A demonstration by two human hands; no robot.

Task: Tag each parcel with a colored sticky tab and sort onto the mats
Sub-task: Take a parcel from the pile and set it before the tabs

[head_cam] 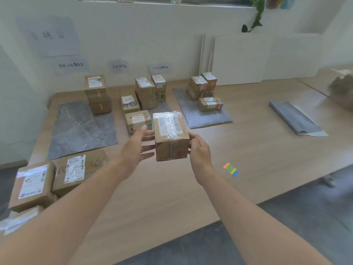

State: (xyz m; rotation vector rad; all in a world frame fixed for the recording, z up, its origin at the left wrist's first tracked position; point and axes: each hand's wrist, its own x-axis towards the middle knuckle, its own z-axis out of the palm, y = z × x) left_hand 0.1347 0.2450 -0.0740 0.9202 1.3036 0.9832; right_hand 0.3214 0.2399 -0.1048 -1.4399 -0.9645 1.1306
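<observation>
Above the table's middle: a taped parcel [171,135] of brown cardboard is held up between both hands, clear of the table [172,197], with its barcode label turned upward.
Left hand [136,148]: the fingers are kept fairly straight and laid against the parcel's left face, and the thumb is raised by the top edge.
Right hand [200,152]: the fingers are curled round the parcel's right face, so the box is gripped from that side.
Sticky tabs [231,169]: a small strip in orange, green and blue is laid flat on the table, to the right of the right hand and apart from it.
Left mat [80,131]: marbled grey. An orange-tabbed stack [97,94] is set at its far end.
Middle mat [163,107]: largely covered by green-tabbed boxes [145,94], just beyond the held parcel.
Right mat [206,117]: plain grey. Pink-tabbed boxes [204,88] are stacked on its far part.
Near left: two flat parcels [76,173] are laid by the table edge, off the mats.
Far right: a folded grey sheet [294,119] is laid on the table.
</observation>
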